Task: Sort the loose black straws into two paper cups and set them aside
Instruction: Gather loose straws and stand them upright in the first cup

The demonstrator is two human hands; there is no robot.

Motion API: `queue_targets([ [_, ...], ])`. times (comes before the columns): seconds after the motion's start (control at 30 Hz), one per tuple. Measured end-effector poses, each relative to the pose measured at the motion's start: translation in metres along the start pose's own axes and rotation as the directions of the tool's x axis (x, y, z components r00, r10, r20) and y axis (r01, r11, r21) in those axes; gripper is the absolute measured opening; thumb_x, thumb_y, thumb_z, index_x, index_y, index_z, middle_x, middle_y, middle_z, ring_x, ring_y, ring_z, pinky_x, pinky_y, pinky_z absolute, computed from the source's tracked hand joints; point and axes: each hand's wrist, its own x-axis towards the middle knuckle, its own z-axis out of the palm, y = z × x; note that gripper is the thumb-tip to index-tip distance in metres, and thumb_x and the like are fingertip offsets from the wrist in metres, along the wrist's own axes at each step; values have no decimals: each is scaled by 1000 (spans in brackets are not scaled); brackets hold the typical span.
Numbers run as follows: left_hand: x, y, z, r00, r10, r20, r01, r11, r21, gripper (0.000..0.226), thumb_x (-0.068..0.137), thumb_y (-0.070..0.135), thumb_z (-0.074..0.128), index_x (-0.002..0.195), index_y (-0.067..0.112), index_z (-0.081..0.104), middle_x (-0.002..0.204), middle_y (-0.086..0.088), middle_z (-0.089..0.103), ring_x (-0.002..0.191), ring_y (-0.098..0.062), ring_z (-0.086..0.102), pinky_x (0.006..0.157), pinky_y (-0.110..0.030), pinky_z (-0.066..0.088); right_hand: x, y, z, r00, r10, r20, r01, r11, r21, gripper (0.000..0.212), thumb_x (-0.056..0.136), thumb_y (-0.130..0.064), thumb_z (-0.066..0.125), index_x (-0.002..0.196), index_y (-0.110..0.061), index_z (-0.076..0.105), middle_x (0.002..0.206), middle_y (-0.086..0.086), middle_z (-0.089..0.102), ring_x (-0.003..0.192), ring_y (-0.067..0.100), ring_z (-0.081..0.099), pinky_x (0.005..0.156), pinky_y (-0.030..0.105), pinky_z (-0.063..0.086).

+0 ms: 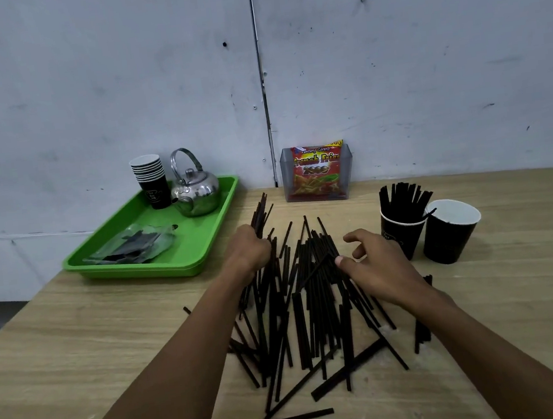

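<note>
Kettle [197, 190] was shiny metal, tray [210, 247] glossy green plastic, counter [77, 352] matt pale wood-grain, straws [312, 294] matt black.

Head view, forward and down
</note>
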Motion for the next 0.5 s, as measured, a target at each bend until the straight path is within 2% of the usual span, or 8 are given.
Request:
queue_targets([
  [0.07, 3, 0, -4, 999, 40, -2, -40, 994, -105, 9, 93, 7, 53, 97, 1, 58, 95, -18, 62, 85, -33, 67, 79, -47, 59, 0, -1, 0, 1000, -9, -21, 10, 1000, 13, 49, 89, -39, 64, 134, -22, 53, 111, 6, 64, 102, 22, 62, 86, 40, 53],
  [0.17, 8, -2, -9, 995, 93, -45, -101, 967, -234, 16, 97, 9, 52, 81, 9, 50, 86, -14, 60, 65, -24, 63, 61, -38, 58, 1, -3, 0, 998, -26, -54, 28, 999, 33, 46, 88, -38, 66, 131, -22, 56, 107, 4, 64, 96, 21, 64, 83, 41, 55],
  [0.23, 10, -4, -11, 988, 119, -101, -145, 942, -303, 13, 97, 11, 51, 85, 8, 48, 81, -14, 59, 59, -23, 61, 57, -38, 56, 2, -4, 0, 996, -39, -76, 42, 998, 48, 44, 88, -36, 67, 128, -21, 59, 103, 2, 64, 93, 19, 64, 82, 40, 55],
  [0.3, 12, -6, -11, 984, 114, -137, -160, 901, -403, 8, 98, 11, 49, 93, 6, 46, 80, -13, 53, 58, -24, 56, 64, -47, 58, 2, -5, 0, 994, -57, -96, 63, 996, 62, 40, 88, -34, 68, 125, -21, 61, 98, -1, 64, 89, 16, 64, 80, 38, 56],
  [0.37, 15, -6, -11, 974, 97, -204, -180, 881, -438, 8, 98, 13, 49, 97, 6, 45, 82, -13, 51, 61, -25, 54, 64, -48, 60, 1, -6, 0, 990, -80, -116, 89, 993, 80, 37, 88, -32, 68, 123, -21, 63, 96, -4, 63, 87, 12, 63, 77, 34, 56],
  [0.43, 16, -4, -12, 944, 111, -312, -248, 860, -445, 7, 96, 15, 51, 95, 9, 47, 76, -10, 51, 64, -26, 51, 57, -39, 54, 0, -6, -2, 985, -110, -131, 123, 988, 96, 33, 88, -28, 68, 121, -21, 65, 94, -7, 63, 86, 7, 62, 72, 23, 51],
  [0.5, 14, 1, -14, 892, 146, -429, -344, 833, -433, 6, 94, 15, 58, 94, 10, 54, 69, 2, 51, 60, -17, 50, 50, -20, 44, 0, -6, -4, 979, -139, -149, 155, 982, 107, 31, 88, -25, 68, 118, -22, 66, 93, -8, 63, 86, 2, 61, 68, 15, 45],
])
